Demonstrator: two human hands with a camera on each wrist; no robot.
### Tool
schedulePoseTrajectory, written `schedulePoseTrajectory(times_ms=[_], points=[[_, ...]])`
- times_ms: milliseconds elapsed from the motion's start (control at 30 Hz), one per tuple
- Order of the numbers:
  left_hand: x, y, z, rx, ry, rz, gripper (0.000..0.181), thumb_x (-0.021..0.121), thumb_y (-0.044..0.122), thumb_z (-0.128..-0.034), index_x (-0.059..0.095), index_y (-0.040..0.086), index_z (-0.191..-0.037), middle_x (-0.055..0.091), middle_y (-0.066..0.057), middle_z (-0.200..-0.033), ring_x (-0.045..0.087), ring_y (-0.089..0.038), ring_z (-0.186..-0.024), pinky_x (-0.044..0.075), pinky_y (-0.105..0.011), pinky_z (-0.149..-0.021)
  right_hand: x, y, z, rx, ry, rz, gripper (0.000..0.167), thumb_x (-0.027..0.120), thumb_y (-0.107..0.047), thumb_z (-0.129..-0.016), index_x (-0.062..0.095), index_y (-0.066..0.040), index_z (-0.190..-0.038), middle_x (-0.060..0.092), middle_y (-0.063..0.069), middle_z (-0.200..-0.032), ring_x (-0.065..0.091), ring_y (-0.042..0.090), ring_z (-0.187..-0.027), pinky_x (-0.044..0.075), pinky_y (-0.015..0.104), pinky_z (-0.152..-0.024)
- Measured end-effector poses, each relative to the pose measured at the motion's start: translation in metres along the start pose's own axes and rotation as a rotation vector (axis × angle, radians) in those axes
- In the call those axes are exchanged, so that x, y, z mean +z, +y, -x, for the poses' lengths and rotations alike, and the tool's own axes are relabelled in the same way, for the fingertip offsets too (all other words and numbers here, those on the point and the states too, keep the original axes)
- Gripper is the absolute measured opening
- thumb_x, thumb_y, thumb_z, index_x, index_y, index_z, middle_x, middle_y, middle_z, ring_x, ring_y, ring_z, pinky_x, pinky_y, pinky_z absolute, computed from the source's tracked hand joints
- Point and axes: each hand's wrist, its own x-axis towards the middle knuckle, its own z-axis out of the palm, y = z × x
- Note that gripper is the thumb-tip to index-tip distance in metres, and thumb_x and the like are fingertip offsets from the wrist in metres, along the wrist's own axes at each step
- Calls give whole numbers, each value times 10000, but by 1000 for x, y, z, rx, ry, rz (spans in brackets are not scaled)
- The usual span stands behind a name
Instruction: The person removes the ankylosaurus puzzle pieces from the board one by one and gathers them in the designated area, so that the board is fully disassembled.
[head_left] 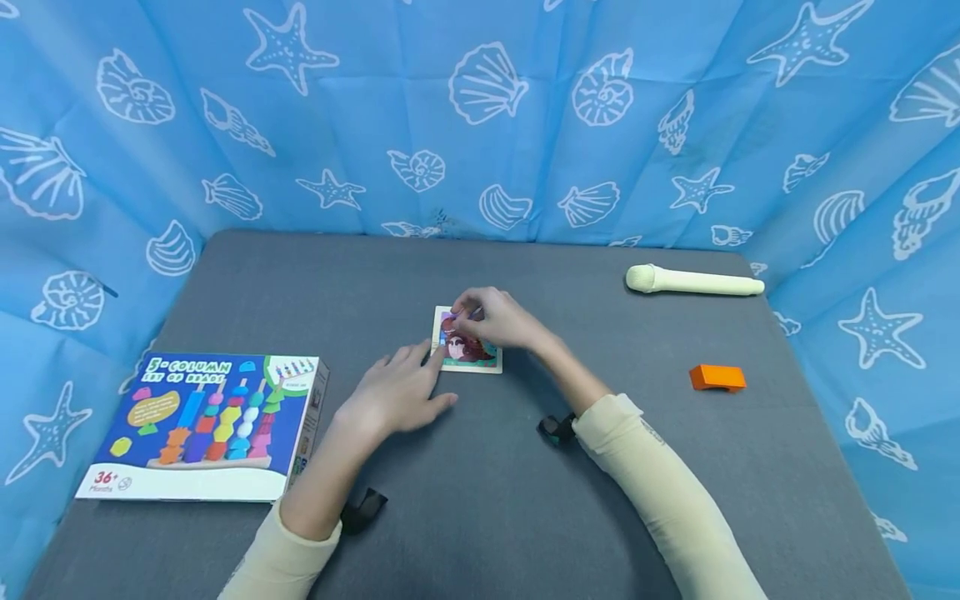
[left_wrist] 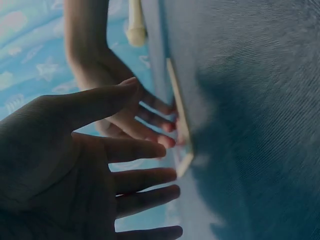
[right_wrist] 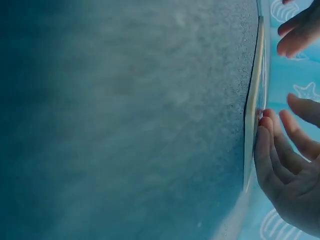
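Observation:
A small square board (head_left: 480, 368) with a pale wooden-looking rim and a colourful picture lies flat on the grey table. My left hand (head_left: 397, 392) is beside its left edge, fingers spread and fairly straight. In the head view the index fingertip reaches the board's edge; the left wrist view (left_wrist: 55, 165) shows the thumb held apart. My right hand (head_left: 498, 321) comes over the board from the right and covers part of the picture. From the right wrist view, its fingertips (right_wrist: 266, 120) touch the board's face, with the thumb apart and nothing visible in its grip.
A boxed bead set (head_left: 202, 425) lies at the left of the table (head_left: 480, 500). Toward the back right is a pale microphone-shaped stick (head_left: 697, 281). An orange arched block (head_left: 717, 377) sits nearer on the right. A blue shell-patterned curtain (head_left: 480, 167) hangs behind.

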Motion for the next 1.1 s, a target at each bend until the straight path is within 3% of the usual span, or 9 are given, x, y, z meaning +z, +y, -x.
schedulePoseTrajectory(times_ms=[133, 200, 400, 767, 1100], points=[[5, -2, -12, -10, -40, 54, 835, 589, 510, -1100, 246, 89, -1735, 130, -200, -1833, 207, -416, -1693, 260, -693, -1326, 0, 4, -13, 45, -18, 29, 275, 741, -137, -1032, 729, 38, -1244, 790, 160, -1062, 733, 206, -911, 602, 290, -828], [6, -3, -16, -17, -50, 69, 844, 588, 512, -1100, 225, 100, -1741, 85, -188, -1841, 184, -413, -1699, 251, -703, -1324, 0, 5, -18, 69, -25, 42, 288, 779, -157, -1010, 739, 28, -1226, 780, 133, -1000, 694, 158, -834, 561, 251, -753], [10, -5, -25, -30, -25, 61, 813, 592, 508, -1099, 246, 153, -1743, 133, -169, -1839, 230, -422, -1676, 308, -707, -1293, 0, 4, -28, 115, -45, 80, 281, 842, -198, -958, 741, -8, -1139, 722, 62, -856, 599, 83, -678, 481, 200, -624], [12, -7, -24, -29, 32, 44, 765, 594, 478, -1102, 296, 164, -1732, 216, -163, -1822, 282, -428, -1649, 337, -689, -1286, 3, -3, -30, 112, -27, 231, 266, 849, -265, -958, 733, -53, -1070, 702, 53, -863, 604, 126, -726, 461, 225, -645], [16, -5, -26, -43, 24, 41, 779, 600, 498, -1097, 291, 172, -1734, 210, -161, -1825, 281, -423, -1648, 324, -701, -1290, 3, -1, -30, 102, -32, 198, 269, 851, -241, -957, 757, -36, -1103, 723, 67, -910, 618, 127, -765, 475, 221, -681]])
